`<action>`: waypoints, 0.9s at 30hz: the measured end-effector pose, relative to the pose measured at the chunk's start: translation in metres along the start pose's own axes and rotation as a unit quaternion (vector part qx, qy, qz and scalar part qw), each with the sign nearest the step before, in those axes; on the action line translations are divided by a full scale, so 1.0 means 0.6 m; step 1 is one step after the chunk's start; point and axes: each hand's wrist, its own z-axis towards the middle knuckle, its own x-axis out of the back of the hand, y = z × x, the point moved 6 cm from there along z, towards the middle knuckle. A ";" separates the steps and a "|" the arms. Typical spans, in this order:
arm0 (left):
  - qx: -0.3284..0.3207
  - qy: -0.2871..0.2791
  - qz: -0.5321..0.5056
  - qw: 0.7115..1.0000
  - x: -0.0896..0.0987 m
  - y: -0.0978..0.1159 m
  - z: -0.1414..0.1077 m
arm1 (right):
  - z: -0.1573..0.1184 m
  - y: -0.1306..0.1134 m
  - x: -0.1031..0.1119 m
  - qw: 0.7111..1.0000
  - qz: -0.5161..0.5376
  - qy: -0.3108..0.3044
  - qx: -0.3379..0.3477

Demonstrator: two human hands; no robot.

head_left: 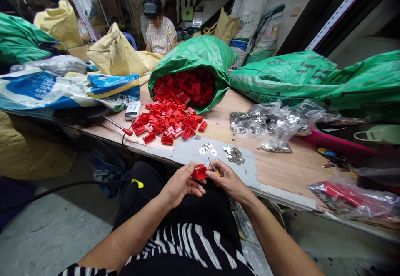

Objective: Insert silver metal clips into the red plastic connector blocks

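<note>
Clock read from the held piece, 12 pointing away from the wearer. Left hand (183, 184): grasping a red plastic part (199, 174) by thumb and fingers, over the lap, just off the bench edge. Right hand (229, 180): gripping a yellow-handled tool (216, 170), shank pointing toward 11, fingertips close against the part's 3 o'clock end. Whether any metal sits inside the part cannot be made out at this size.

Two small heaps lie on the grey mat (186, 147): bright metal pieces (207, 149) between 12 and 1, duller metal pieces (237, 155) at 2. Loose red parts (168, 120) spread at 11, below the green sack (203, 51) at 12. A red-handled screwdriver (127, 131) lies at 10.

Judgement on handling: the left pinch should be firm on the part's walls, without squeezing them inward. The tool is best steered by the fingertips, pressure light and square, left fingers kept out of the tip's line. Working over the mat would catch anything dropped.
</note>
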 end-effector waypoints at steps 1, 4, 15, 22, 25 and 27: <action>-0.024 0.009 0.041 0.999 0.000 0.005 -0.002 | 0.001 0.002 0.001 1.000 0.004 0.013 0.002; -0.139 0.059 0.210 0.966 0.001 0.025 -0.010 | 0.002 0.006 0.000 0.999 0.016 0.037 0.001; -0.340 0.126 0.406 0.839 -0.007 0.070 -0.039 | -0.003 -0.005 -0.018 0.994 0.109 0.016 -0.012; -0.330 0.133 0.365 0.860 -0.003 0.067 -0.039 | -0.002 0.001 -0.017 0.995 0.093 0.021 -0.023; -0.332 0.148 0.359 0.860 0.003 0.063 -0.035 | 0.001 0.003 -0.027 0.995 0.100 0.020 -0.018; -0.338 0.157 0.360 0.855 0.008 0.062 -0.032 | 0.003 0.008 -0.036 0.994 0.104 0.024 -0.016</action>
